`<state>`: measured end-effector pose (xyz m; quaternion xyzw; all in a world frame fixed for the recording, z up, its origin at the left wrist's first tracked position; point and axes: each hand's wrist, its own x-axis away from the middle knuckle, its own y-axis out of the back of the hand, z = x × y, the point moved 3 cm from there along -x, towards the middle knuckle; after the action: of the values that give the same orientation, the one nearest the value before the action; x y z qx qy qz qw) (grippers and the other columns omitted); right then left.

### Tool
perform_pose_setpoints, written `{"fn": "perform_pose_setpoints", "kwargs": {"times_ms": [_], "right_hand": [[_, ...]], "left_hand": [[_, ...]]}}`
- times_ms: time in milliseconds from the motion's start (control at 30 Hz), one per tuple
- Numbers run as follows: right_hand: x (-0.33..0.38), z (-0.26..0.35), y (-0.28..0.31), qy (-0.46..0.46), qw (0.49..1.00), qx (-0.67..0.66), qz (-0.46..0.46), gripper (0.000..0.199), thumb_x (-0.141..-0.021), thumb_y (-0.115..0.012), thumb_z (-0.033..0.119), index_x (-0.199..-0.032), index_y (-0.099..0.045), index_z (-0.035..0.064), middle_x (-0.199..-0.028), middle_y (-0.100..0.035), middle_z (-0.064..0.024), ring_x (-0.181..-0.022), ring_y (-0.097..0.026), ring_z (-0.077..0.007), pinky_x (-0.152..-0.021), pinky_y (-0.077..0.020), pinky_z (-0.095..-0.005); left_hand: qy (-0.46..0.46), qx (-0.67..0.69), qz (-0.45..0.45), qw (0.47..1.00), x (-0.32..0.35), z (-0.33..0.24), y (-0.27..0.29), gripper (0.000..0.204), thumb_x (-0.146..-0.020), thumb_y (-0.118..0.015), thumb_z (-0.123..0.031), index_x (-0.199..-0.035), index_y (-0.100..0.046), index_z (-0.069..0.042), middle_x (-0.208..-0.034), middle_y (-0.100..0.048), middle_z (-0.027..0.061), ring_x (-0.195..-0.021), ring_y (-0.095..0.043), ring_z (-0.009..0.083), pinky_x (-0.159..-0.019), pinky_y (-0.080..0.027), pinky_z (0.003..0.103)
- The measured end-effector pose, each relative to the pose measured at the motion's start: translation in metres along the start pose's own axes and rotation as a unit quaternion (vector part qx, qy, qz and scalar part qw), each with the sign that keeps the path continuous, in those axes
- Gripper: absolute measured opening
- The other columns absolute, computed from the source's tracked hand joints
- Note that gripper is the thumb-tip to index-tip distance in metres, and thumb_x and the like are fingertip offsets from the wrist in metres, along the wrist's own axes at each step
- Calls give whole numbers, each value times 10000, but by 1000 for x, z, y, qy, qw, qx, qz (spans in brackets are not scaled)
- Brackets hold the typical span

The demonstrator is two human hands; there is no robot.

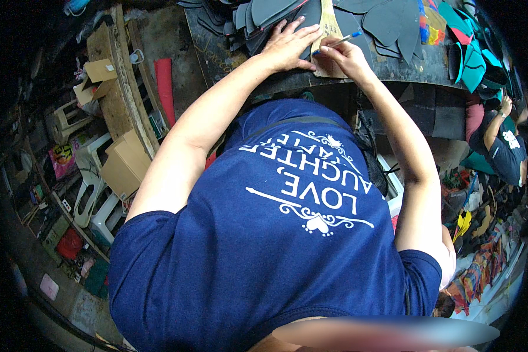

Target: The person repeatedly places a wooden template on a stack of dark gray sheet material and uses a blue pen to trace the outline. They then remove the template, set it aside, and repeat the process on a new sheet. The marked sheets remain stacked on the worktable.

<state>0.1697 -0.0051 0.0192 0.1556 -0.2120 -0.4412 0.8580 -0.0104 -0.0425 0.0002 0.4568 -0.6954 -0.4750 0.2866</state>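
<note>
left hand [288,44] lies open, flat beside the tan cardboard sole template [328,35]; right hand [345,56] grips a blue pen [340,42] on it.

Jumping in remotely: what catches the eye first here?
At top centre, the left hand presses flat on a tan template while the right hand holds a blue pen against it. Grey cut-out pieces are piled behind on the dark worktable.

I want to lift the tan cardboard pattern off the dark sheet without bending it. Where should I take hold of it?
Probably the near, wide end of the tan shoe-shaped cardboard template, coming from the table's front edge. It lies flat on the grey sheet; the left hand presses one side, and the right hand holds a blue-tipped pen at the other.
</note>
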Motion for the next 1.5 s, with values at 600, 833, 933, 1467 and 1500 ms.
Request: {"fn": "perform_pose_setpoints", "kwargs": {"times_ms": [600,833,933,1467,1500], "right_hand": [[14,33,-11,303,900,309,60,226,-820,-672,230,-1028,-583,212,-912,-636,-76,-865,-650,-306,-719,-535,-424],[-2,16,10,-93,989,-80,86,282,-981,-564,308,-1113,-593,60,-955,-659,-46,-932,-634,-133,-806,-503,-322],[11,11,32,-49,972,-226,34,250,-1010,-482,319,-1002,-560,82,-912,-629,-13,-858,-604,-114,-777,-472,-279],[41,27,76,-102,988,-114,-2,460,-877,-630,97,-1304,-495,-3,-1143,-642,-60,-985,-616,-162,-910,-471,-309],[49,40,75,-97,985,-144,-25,465,-872,-616,70,-1311,-480,0,-1149,-635,-59,-979,-618,-159,-905,-476,-301]], "left_hand": [[5,28,17,999,0,-1,4,978,-686,-804,-430,-1502,-315,-199,-1566,-287,2,-1461,-193,329,-1153,-162,592],[7,26,43,999,-2,-5,9,1011,-677,-802,-485,-1505,-304,-187,-1573,-274,22,-1463,-168,345,-1153,-148,604],[7,37,48,998,-2,-6,11,1019,-688,-788,-511,-1510,-293,-168,-1573,-269,44,-1464,-148,367,-1148,-150,617],[48,120,69,989,13,-38,27,970,-739,-766,-337,-1524,-230,-140,-1569,-203,179,-1459,-130,416,-1134,-162,647],[63,151,61,985,12,-44,27,964,-745,-766,-324,-1522,-228,-130,-1574,-191,183,-1460,-131,412,-1143,-171,629]]}}
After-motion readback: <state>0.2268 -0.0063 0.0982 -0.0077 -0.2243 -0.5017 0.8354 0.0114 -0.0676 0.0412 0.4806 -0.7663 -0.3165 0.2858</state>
